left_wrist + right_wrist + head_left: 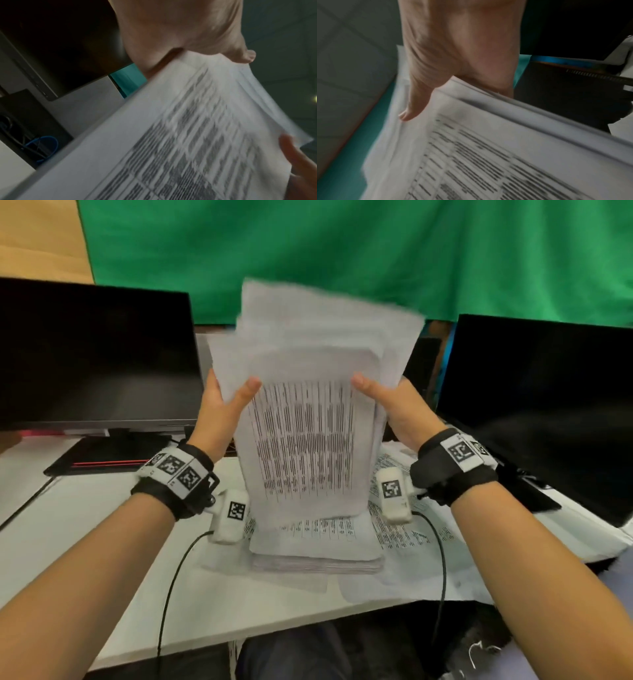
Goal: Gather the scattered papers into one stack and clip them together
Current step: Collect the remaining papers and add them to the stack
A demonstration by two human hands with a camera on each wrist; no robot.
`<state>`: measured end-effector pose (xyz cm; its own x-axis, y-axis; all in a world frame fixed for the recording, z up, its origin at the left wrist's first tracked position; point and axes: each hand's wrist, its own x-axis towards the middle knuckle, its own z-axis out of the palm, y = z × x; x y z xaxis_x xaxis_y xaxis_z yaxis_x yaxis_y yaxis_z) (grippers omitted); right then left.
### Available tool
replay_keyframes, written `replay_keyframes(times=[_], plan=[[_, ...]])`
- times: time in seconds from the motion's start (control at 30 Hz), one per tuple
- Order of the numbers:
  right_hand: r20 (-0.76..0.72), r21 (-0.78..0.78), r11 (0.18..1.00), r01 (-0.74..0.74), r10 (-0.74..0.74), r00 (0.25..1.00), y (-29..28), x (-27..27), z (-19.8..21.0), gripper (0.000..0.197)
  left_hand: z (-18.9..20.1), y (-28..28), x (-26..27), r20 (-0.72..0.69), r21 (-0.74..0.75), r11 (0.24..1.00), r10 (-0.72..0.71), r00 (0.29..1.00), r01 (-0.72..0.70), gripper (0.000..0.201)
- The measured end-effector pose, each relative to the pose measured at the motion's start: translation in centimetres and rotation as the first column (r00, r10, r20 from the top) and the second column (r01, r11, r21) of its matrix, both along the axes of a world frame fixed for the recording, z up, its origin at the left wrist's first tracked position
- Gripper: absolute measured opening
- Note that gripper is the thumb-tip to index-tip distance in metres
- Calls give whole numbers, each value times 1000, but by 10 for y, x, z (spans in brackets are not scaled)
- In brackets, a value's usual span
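Fingers (250, 386) and thumbs are clamped on the two long edges of the sheaf of papers (305, 440): each thumb lies across the printed front near the top of the page, and the rest of each hand wraps behind, so the left hand (222, 409) and right hand (397, 409) squeeze toward each other from the left and right of centre frame. Holding it upright this way, lower edge down over the flat stack (315, 556) on the white desk (102, 525), looks like the move for knocking the sheets square; the upper edges still fan out unevenly against the green backdrop (342, 251) (so the bundle is not yet aligned). More loose pages (404, 529) lie spread at the lower right of centre, under and beside the flat stack, so gathering is probably only partly done. The sheaf is blurred in both wrist views, likely from motion, though I cannot tell whether its bottom edge touches the stack. No clip is visible anywhere. Dark monitors (96, 354) stand at the left and right edges, clear of the work.
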<state>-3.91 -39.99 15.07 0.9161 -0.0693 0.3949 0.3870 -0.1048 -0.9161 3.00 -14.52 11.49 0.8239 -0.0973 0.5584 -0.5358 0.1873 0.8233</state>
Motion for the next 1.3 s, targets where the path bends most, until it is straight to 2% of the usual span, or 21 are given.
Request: replay_keyframes(times=[0.13, 0.2, 0.27, 0.33, 0.4, 0.47, 0.53, 0.57, 0.63, 0.67, 0.7, 0.77, 0.8, 0.87, 0.9, 0.97, 1.03, 1.1, 1.13, 1.2, 1.3], plan=[[-29, 54, 998, 12, -10, 1000, 9, -1, -3, 51, 6, -18, -3, 21, 132, 991, -36, 999, 33, 61], [22, 56, 996, 73, -75, 997, 24, -2, 2, 33, 19, -38, -9, 72, 190, 982, -29, 997, 14, 43], [141, 39, 990, 136, -140, 980, 35, -4, 17, 20, 40, -54, -18, 164, 161, 986, 16, 986, -42, 27], [251, 48, 991, 128, -136, 958, 37, -8, 33, 19, 62, -58, -28, 271, 75, 991, 84, 959, -108, 22], [253, 80, 991, 110, -127, 959, 27, -6, 33, 21, 65, -51, -24, 307, 10, 996, 85, 948, -92, 21], [120, 64, 991, 118, -125, 985, 12, -1, 5, 33, 43, -37, -13, 138, 51, 999, 11, 990, -18, 29], [-110, 28, 994, 106, -102, 989, 2, 3, -40, 41, 2, -24, 1, -151, 230, 968, -66, 986, 100, 51], [-207, 12, 995, 95, -90, 974, 1, 2, -63, 43, -20, -20, 5, -254, 357, 921, -65, 965, 155, 58], [-285, 37, 995, 89, -75, 955, 4, 3, -95, 49, -53, -21, 8, -310, 558, 807, -13, 951, 193, 63], [-278, 70, 992, 103, -80, 957, 9, 2, -100, 49, -58, -26, 5, -284, 584, 795, 11, 959, 164, 60], [-249, 112, 986, 126, -95, 964, 16, 1, -97, 44, -56, -34, -1, -250, 538, 835, 29, 968, 114, 49], [-166, 192, 967, 169, -138, 976, 24, -1, -76, 26, -40, -46, -14, -124, 322, 945, 96, 988, -52, 16], [-120, 216, 959, 182, -159, 980, 25, -3, -62, 21, -28, -51, -22, -40, 208, 970, 139, 989, -128, 8], [-35, 220, 961, 169, -166, 986, 23, -7, -41, 21, -15, -52, -26, 37, 79, 987, 139, 990, -142, 7], [-40, 193, 966, 171, -166, 985, 20, -9, -41, 21, -17, -50, -27, 18, 91, 991, 99, 995, -100, 8], [-185, 73, 984, 162, -146, 972, 15, -10, -65, 18, -41, -42, -17, -138, 258, 966, 31, 990, 6, 19], [-387, -69, 992, 106, -125, 914, 8, -9, -109, 28, -75, -31, -7, -321, 473, 869, 15, 947, 147, 38], [-499, -57, 996, 73, -91, 862, 5, -8, -142, 30, -102, -24, -4, -425, 560, 789, 11, 905, 253, 44], [-504, -18, 996, 88, -85, 860, 5, -7, -148, 27, -109, -23, -3, -435, 535, 810, 20, 900, 241, 46], [-452, 79, 989, 125, -77, 889, 9, -6, -140, 26, -106, -27, -7, -384, 394, 915, 81, 920, 83, 49], [-382, 128, 965, 229, -165, 909, 13, 2, -116, 37, -92, -39, 2, -358, 252, 956, 234, 904, -147, 55]])
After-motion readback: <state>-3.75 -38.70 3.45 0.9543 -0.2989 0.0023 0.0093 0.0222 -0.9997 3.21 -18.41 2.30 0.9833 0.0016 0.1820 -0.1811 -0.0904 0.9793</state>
